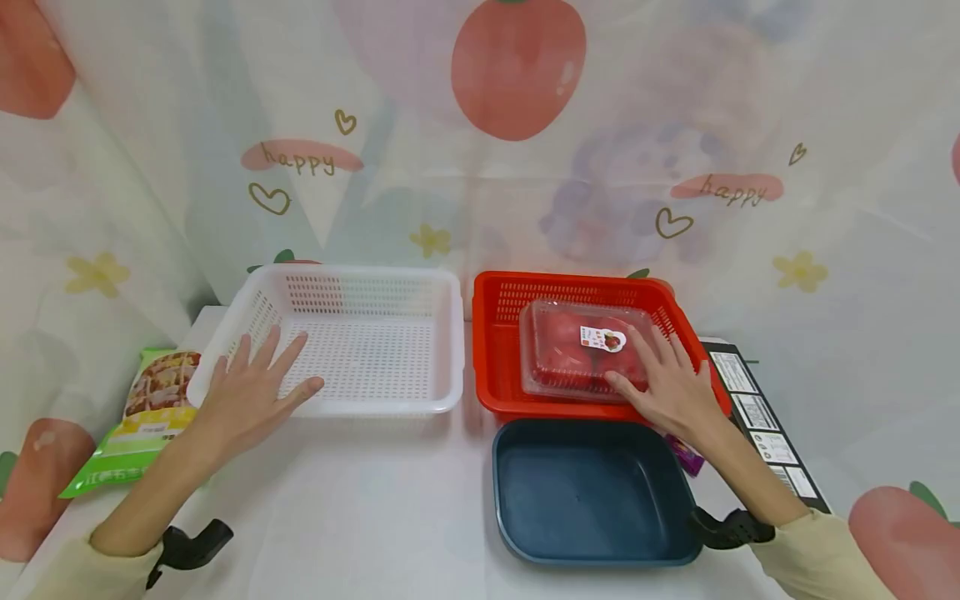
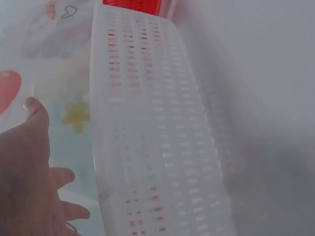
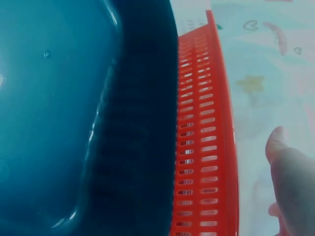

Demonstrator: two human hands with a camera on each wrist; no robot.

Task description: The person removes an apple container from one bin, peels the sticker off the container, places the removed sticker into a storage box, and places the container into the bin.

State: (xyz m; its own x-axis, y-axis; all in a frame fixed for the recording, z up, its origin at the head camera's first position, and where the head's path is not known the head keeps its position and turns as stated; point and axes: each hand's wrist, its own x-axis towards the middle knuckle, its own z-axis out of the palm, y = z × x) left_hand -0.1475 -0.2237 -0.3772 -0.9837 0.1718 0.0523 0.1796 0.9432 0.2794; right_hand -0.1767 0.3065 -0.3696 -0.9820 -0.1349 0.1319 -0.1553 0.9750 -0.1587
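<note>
My left hand (image 1: 243, 387) hovers over the left end of the white perforated basket (image 1: 360, 358), fingers spread and holding nothing. In the left wrist view the thumb and fingers show beyond the rim of the same white basket (image 2: 147, 123). Over the right end of the red basket (image 1: 555, 412) is my right hand (image 1: 675, 387), also spread. Its thumb and fingers overlap the right edge of a clear plastic box of red fruit (image 1: 558, 358) inside that basket. The right wrist view has the right hand (image 3: 298, 182) past the red basket's wall (image 3: 206, 142), grasping nothing.
A dark blue tub (image 1: 592, 500) stands in front of the red basket. Left of the white basket leans a green and yellow food bag (image 1: 150, 425). A purple packet (image 1: 688, 458) and a black box with white labels (image 1: 772, 442) lie at the right. A printed cloth hangs behind.
</note>
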